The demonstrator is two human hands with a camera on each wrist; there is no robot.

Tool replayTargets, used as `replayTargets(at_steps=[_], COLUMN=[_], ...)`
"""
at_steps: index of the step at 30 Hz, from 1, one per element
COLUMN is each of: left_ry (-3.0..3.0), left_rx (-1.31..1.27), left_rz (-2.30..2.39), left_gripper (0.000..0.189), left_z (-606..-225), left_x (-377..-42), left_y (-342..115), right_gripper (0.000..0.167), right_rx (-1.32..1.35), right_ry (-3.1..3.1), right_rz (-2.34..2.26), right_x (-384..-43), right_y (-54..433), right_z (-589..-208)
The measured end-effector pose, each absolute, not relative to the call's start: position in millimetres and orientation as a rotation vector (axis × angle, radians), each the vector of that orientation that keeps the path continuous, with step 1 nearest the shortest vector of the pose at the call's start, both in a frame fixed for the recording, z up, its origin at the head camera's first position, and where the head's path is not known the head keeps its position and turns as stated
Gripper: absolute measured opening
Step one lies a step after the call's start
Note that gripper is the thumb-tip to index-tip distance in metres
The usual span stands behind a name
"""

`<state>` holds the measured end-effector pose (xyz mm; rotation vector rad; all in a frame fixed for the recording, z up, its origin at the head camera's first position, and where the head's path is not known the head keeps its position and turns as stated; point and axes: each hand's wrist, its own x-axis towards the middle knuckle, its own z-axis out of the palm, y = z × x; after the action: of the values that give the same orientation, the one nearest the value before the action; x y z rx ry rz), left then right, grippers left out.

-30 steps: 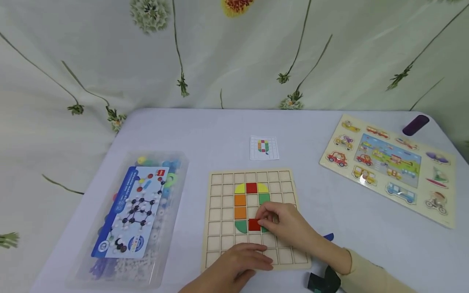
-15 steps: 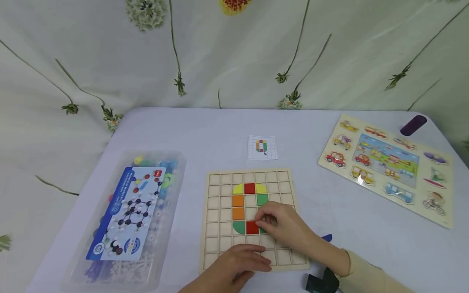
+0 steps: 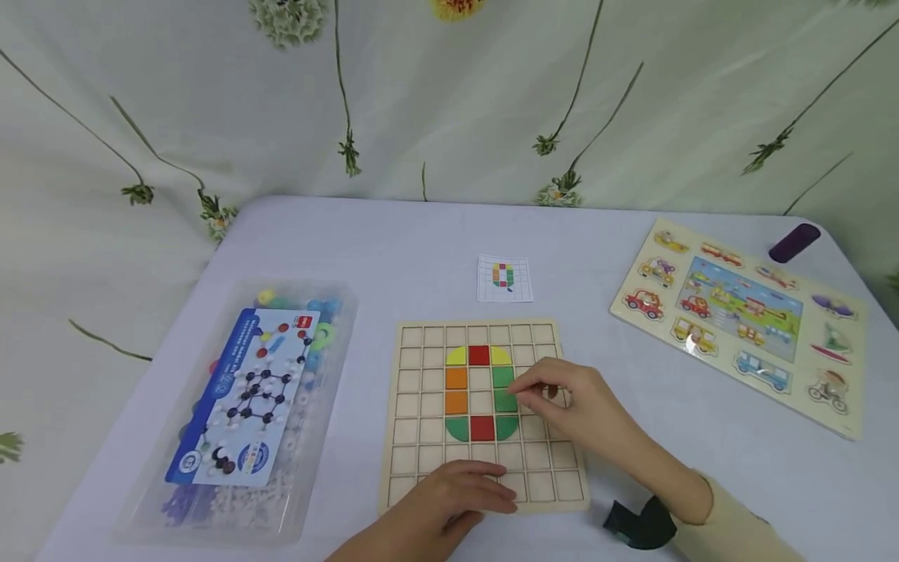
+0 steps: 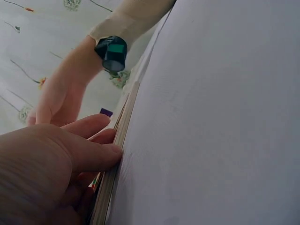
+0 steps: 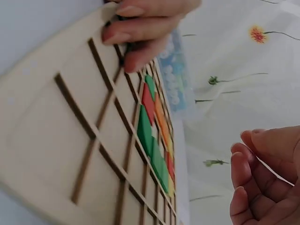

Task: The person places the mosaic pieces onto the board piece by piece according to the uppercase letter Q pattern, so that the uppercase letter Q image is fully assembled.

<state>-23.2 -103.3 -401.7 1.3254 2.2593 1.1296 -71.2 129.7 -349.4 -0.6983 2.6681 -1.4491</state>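
Note:
A wooden grid board (image 3: 413,453) lies on the table with coloured tiles in a ring. They include red squares (image 3: 482,428), orange squares (image 3: 456,378), green squares (image 3: 503,377), yellow corner pieces (image 3: 456,357) and rounded green corner pieces (image 3: 458,428). My right hand (image 3: 569,390) is over the right part of the board, loosely curled, thumb and index tips close together beside the lower green square. In the right wrist view, no tile shows in its fingers. My left hand (image 3: 460,496) rests on the board's near edge, fingers extended; the left wrist view shows its thumb (image 4: 105,157) against the side.
A small card (image 3: 506,279) with a coloured ring pattern lies behind the board. To the left stands a clear box (image 3: 319,437) of molecular model parts. A vehicle puzzle (image 3: 744,320) and a dark purple object (image 3: 794,243) lie at the right.
My right hand has moved up and right, off the red square, uncovering the lower green square and the right rounded green piece. My left hand stays on the board.

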Motion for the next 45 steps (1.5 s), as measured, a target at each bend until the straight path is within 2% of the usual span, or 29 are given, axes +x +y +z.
replayTargets(at_steps=[7, 13, 17, 24, 37, 45], left_ry=[2.279, 2.276, 2.275, 2.282, 2.296, 2.287], left_rx=[1.340, 1.339, 1.323, 1.326, 1.335, 1.320], left_rz=[1.127, 1.128, 1.130, 1.152, 1.149, 1.145], left_gripper=[0.037, 0.038, 0.039, 0.039, 0.040, 0.040], left_z=[-400, -397, -396, -399, -398, -397], left_x=[-24, -24, -22, -22, -22, -21], left_y=[-102, -104, -105, -105, -103, -103], right_gripper=[0.018, 0.019, 0.020, 0.024, 0.037, 0.035], right_rx=[-0.655, -0.507, -0.503, -0.565, -0.623, -0.565], right_ry=[2.793, 2.783, 2.731, 2.713, 2.888, 2.885], right_rz=[-1.407, -1.312, -1.283, -1.325, -1.221, -1.282], right_x=[-61, -42, -32, -25, -22, -22], right_y=[184, 225, 240, 245, 233, 233], right_z=[-336, -353, -370, -388, -396, -398])
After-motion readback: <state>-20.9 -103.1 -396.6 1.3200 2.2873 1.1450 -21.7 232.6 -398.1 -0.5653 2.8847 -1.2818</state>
